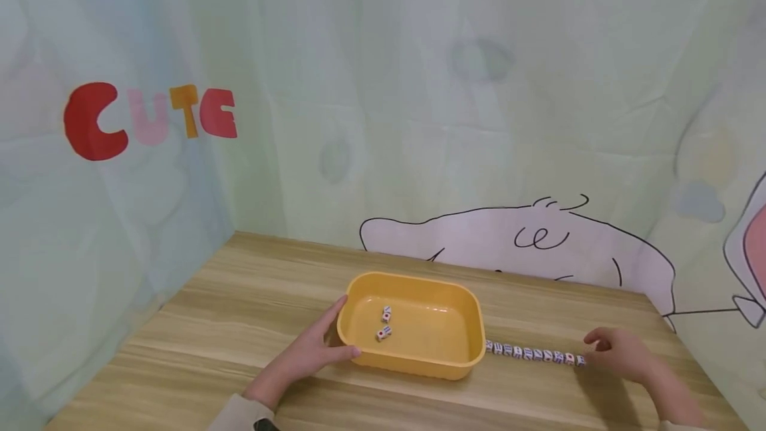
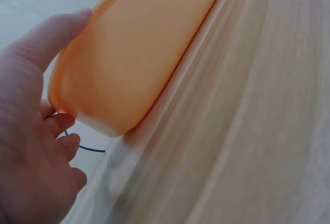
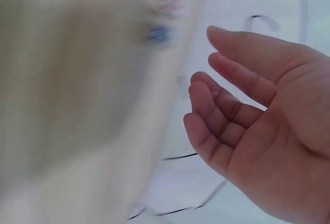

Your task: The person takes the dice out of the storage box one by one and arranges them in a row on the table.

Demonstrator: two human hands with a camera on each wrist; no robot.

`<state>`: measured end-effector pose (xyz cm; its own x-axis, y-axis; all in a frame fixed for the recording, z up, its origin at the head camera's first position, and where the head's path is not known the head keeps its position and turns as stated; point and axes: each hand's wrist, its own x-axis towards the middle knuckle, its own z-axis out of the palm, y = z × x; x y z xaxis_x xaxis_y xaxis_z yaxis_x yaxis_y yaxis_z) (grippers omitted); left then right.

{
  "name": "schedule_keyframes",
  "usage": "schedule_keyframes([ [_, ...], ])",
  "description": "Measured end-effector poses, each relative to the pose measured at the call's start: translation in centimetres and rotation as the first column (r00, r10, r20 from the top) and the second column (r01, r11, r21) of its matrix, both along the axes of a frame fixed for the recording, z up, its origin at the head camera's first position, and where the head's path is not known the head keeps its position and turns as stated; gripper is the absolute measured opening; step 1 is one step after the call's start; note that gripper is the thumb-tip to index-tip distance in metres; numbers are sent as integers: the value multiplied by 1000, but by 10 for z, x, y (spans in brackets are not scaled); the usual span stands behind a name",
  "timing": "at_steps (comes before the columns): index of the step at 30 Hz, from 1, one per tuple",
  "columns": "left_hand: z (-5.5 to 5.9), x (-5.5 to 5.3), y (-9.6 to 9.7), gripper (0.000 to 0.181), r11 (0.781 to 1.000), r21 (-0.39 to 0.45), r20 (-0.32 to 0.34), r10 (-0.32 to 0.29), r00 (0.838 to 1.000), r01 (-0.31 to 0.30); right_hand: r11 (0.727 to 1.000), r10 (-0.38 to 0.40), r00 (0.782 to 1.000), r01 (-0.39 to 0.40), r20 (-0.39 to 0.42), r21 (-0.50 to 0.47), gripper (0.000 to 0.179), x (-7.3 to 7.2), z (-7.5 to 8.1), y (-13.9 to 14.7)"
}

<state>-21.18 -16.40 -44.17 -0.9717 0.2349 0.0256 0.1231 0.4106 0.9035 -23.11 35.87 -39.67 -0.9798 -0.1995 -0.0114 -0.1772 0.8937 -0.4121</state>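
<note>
A yellow plastic basin [image 1: 419, 368] stands on the table, its near long side toward me. My left hand [image 1: 311, 346] grips its left end, the thumb on the near rim and the fingers round the left side; the left wrist view shows the thumb on the basin's edge [image 2: 136, 54]. Inside lie several white dice [image 1: 384, 332] with red and blue pips. From the basin's right side runs a straight row of dice [image 1: 528, 354]. My right hand [image 1: 619, 353] is at the row's right end, fingers loosely bent; the right wrist view shows nothing in it.
The wooden table [image 1: 239, 298] meets a printed cloth backdrop [image 1: 419, 118] at its back and left edges. The backdrop carries coloured letters and a drawn animal figure. In the right wrist view the table and dice are blurred.
</note>
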Motion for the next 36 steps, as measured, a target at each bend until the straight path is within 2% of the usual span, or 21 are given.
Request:
schedule_keyframes([
  [3,0,0,0,102,1000,3,7,-1,1000,1,999,41,998,-41,-38,-6,27,-2,19,-16],
  [8,0,0,1,102,1000,-11,-3,4,1000,-4,994,92,994,-95,-65,-44,27,-6,46,-63],
  [12,-1,0,1,102,1000,-22,-8,8,1000,-8,978,174,979,-185,-109,-94,23,-11,54,-104],
  [15,-1,0,1,102,1000,-21,-11,9,1000,-10,950,266,956,-282,-127,-135,21,-14,56,-133],
  [20,-2,0,1,102,1000,-17,-26,9,1000,-9,897,399,914,-405,-67,-178,21,-19,49,-176],
  [25,-2,1,1,101,1000,-18,-32,6,999,-6,857,492,871,-486,-9,-169,16,-24,30,-202],
  [28,-2,1,1,101,1000,-25,-31,8,999,-9,852,509,860,-501,19,-153,11,-26,20,-211],
  [32,-1,2,1,101,1000,-27,-29,12,1000,-13,869,491,867,-481,81,-114,5,-27,10,-218],
  [36,0,2,1,101,1000,-24,-23,14,1000,-15,876,482,864,-478,147,-63,4,-26,4,-223],
])
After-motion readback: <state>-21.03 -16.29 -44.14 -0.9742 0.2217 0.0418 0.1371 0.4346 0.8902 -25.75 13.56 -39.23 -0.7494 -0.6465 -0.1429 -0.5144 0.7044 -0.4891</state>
